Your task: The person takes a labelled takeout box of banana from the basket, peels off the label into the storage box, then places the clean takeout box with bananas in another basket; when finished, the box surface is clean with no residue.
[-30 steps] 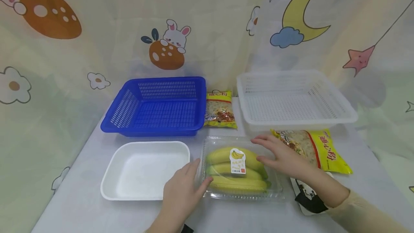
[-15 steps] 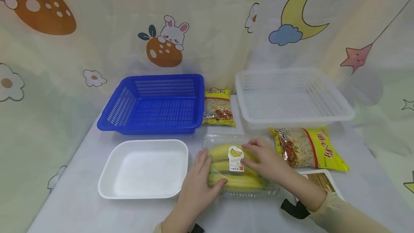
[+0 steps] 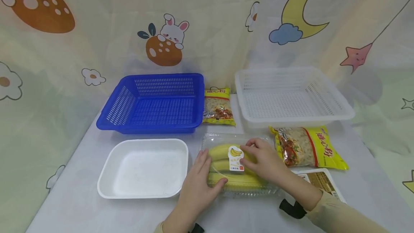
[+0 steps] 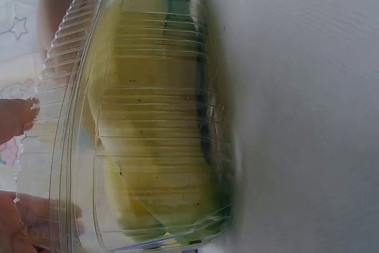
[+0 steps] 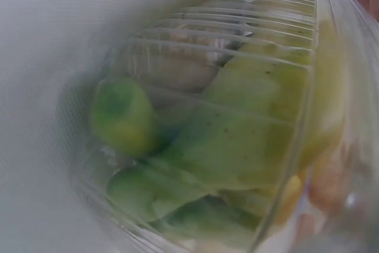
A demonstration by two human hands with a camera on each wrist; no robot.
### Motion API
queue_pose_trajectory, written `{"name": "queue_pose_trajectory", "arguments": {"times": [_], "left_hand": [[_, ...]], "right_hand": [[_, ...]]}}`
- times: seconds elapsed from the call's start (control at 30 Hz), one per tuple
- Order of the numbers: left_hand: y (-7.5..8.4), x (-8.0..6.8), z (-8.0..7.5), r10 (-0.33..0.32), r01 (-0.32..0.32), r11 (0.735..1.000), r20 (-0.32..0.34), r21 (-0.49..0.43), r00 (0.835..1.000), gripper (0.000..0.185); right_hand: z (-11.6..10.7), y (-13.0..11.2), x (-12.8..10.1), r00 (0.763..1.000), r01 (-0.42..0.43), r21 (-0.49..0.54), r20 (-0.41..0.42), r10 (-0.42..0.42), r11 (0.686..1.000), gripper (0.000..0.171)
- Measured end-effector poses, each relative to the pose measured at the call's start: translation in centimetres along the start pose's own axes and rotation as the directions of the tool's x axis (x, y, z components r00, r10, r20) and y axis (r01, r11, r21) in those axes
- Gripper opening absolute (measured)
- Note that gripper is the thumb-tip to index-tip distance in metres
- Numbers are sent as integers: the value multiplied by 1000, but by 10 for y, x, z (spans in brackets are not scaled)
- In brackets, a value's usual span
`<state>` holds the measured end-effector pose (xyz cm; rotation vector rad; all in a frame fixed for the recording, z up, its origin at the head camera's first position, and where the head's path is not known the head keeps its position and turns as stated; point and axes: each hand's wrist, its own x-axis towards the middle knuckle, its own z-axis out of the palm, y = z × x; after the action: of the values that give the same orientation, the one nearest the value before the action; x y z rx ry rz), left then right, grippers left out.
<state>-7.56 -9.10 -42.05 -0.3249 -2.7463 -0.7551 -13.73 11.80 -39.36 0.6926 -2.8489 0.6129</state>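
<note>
A clear plastic box (image 3: 217, 138) of yellow bananas (image 3: 237, 182) sits at the front middle of the table, with a white banana label (image 3: 236, 167) on its lid. My left hand (image 3: 199, 186) lies along the box's left side, fingers extended onto the lid and thumb apart near the front. From the right, my right hand (image 3: 266, 160) reaches over the lid, its fingertips beside the label. Close up in the left wrist view, the ribbed side wall shows bananas (image 4: 154, 105) behind it. Greenish banana ends (image 5: 124, 117) show through the plastic in the right wrist view.
A white tray (image 3: 142, 168) stands left of the box. Behind are a blue basket (image 3: 161, 112) and a white basket (image 3: 291, 100), with a yellow pasta bag (image 3: 219, 105) between them. Another yellow bag (image 3: 307, 148) and a flat white-edged package (image 3: 323, 181) lie at right.
Both hands have moved inward from the box's sides onto its lid, the right one moving left toward the label. Over the last half second they hold nearly still.
</note>
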Motion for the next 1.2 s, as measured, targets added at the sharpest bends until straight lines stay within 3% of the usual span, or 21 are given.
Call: {"name": "queue_pose_trajectory", "arguments": {"times": [0.53, 0.87, 1.2], "left_hand": [[-1, 0, 2, -20, 20, 1000, 4, -11, 1000, 73], [-3, -1, 4, 6, -7, 1000, -17, -15, 1000, 73], [-3, -1, 4, 14, -14, 999, -31, -29, 999, 73]], "right_hand": [[0, 1, 0, 999, -42, 121, 10, 41, 992, 21], [2, 0, 0, 999, -46, 97, 4, 46, 994, 22], [3, -2, 3, 991, -130, 102, 5, 130, 986, 19]]}}
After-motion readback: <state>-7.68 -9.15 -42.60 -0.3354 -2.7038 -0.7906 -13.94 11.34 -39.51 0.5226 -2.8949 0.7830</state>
